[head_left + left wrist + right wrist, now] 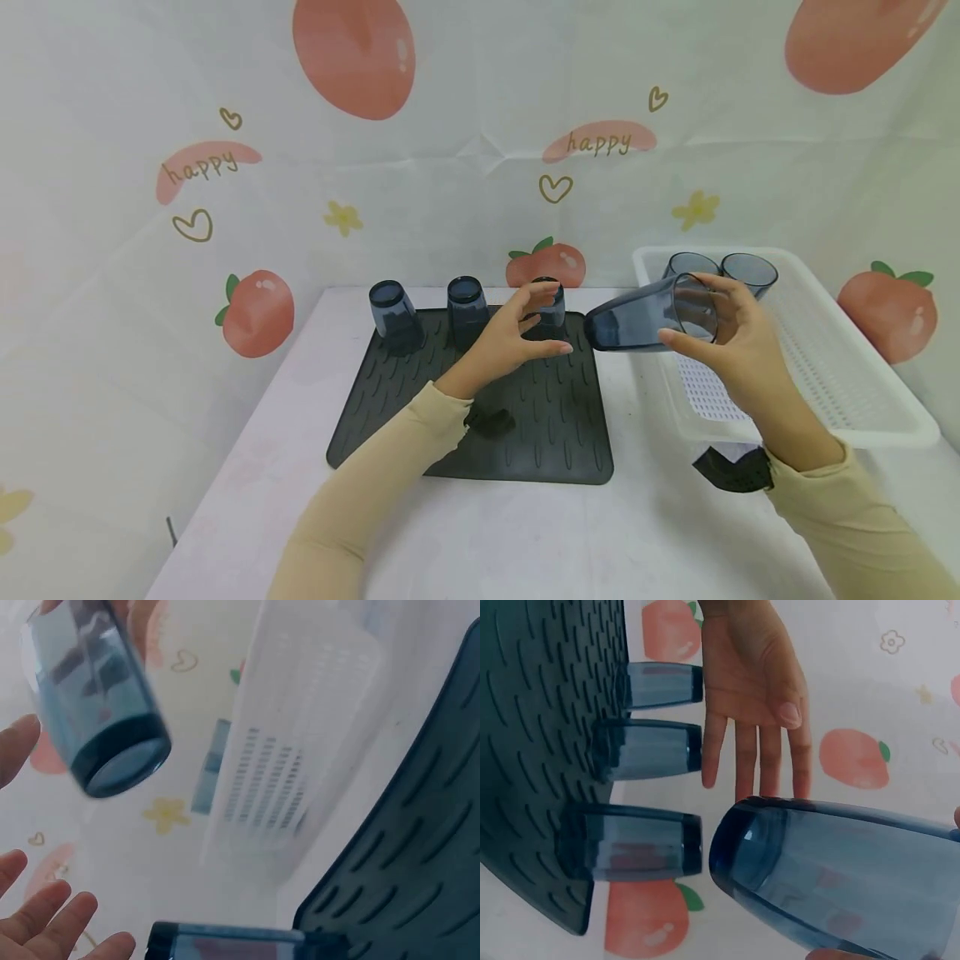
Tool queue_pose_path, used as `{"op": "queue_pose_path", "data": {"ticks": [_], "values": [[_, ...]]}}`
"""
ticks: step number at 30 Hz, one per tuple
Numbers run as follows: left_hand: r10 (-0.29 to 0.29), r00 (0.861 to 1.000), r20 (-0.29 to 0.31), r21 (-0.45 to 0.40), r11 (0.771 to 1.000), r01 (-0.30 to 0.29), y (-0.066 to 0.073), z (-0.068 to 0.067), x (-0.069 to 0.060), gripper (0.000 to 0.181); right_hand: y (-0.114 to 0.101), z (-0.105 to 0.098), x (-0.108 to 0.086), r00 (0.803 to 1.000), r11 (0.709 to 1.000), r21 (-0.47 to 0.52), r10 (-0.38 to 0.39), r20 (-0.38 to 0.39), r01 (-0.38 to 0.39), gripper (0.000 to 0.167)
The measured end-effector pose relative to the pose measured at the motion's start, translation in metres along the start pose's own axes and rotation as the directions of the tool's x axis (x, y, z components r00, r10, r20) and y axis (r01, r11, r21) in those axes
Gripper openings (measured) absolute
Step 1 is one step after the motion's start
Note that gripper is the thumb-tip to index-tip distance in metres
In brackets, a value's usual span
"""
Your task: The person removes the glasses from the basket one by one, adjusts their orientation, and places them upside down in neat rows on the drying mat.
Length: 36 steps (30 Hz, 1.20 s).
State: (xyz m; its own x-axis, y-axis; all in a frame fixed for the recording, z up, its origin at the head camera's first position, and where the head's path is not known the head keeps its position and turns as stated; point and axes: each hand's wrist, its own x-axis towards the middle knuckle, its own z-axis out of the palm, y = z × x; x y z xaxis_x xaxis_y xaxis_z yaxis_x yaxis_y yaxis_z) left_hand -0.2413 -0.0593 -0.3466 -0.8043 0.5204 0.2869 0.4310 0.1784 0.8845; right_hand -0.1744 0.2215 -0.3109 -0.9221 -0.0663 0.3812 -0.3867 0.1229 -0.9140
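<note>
My right hand (738, 342) grips a blue glass (637, 315) near its rim, the glass lying sideways with its thick base toward the left; the right wrist view shows this glass (840, 877) large. Facing that base, my left hand (513, 333) has its fingers spread and holds nothing; in the right wrist view the left hand (757, 697) is just beyond the glass. On the dark ribbed mat (525, 433), three blue glasses stand upside down in a row: left (395, 312), middle (467, 307) and right (555, 312), the last partly behind my left hand.
At the right is a white perforated basket (862, 408) with two more blue glasses, one (686, 263) beside the other (750, 271), in its back left corner. A patterned cloth (450, 183) hangs behind the table (585, 542).
</note>
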Motion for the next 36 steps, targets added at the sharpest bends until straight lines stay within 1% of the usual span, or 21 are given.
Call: {"op": "queue_pose_path", "data": {"ticks": [3,7,10,13,16,18,20,24,28,30,33,36], "values": [[-0.003,1.000,0.025,-0.017,1.000,0.003,0.001,0.006,-0.005,0.078,-0.001,0.005,-0.004,1.000,0.997,0.070,-0.014,0.018,0.013,0.068],[-0.007,0.999,0.039,-0.040,0.999,0.009,0.000,0.013,-0.010,0.078,0.000,0.010,-0.008,0.999,0.998,0.056,-0.034,0.027,0.032,0.069],[0.005,0.998,0.057,-0.071,0.997,-0.001,-0.004,0.018,-0.011,0.079,0.001,0.014,-0.010,0.998,0.999,0.021,-0.049,0.025,0.048,0.070],[0.015,0.997,0.078,-0.088,0.996,-0.008,-0.009,0.023,-0.012,0.080,0.002,0.019,-0.013,0.998,0.998,0.021,-0.057,0.026,0.057,0.069],[0.018,0.996,0.091,-0.093,0.996,-0.009,-0.012,0.027,-0.013,0.082,0.003,0.023,-0.015,0.998,0.996,0.080,-0.054,0.035,0.051,0.068],[0.019,0.995,0.097,-0.102,0.995,-0.009,-0.013,0.030,-0.014,0.083,0.004,0.026,-0.016,0.998,0.990,0.136,-0.053,0.044,0.047,0.067],[0.022,0.995,0.101,-0.117,0.993,-0.010,-0.013,0.032,-0.015,0.085,0.005,0.029,-0.017,0.997,0.985,0.164,-0.055,0.047,0.046,0.066],[0.036,0.994,0.099,-0.166,0.986,-0.019,-0.014,0.036,-0.016,0.088,0.007,0.033,-0.018,0.997,0.988,0.148,-0.051,0.052,0.043,0.066],[0.054,0.994,0.090,-0.238,0.971,-0.031,-0.016,0.040,-0.016,0.089,0.009,0.035,-0.019,0.997,0.992,0.121,-0.046,0.060,0.038,0.067],[0.070,0.994,0.086,-0.269,0.962,-0.045,-0.018,0.041,-0.015,0.088,0.010,0.036,-0.020,0.997,0.992,0.123,-0.046,0.062,0.038,0.067],[0.091,0.994,0.063,-0.270,0.960,-0.071,-0.021,0.041,-0.015,0.085,0.011,0.037,-0.020,0.997,0.989,0.141,-0.043,0.059,0.034,0.068],[0.116,0.993,0.026,-0.246,0.963,-0.106,-0.022,0.040,-0.016,0.082,0.011,0.038,-0.020,0.997,0.988,0.154,-0.042,0.059,0.032,0.068]]}}
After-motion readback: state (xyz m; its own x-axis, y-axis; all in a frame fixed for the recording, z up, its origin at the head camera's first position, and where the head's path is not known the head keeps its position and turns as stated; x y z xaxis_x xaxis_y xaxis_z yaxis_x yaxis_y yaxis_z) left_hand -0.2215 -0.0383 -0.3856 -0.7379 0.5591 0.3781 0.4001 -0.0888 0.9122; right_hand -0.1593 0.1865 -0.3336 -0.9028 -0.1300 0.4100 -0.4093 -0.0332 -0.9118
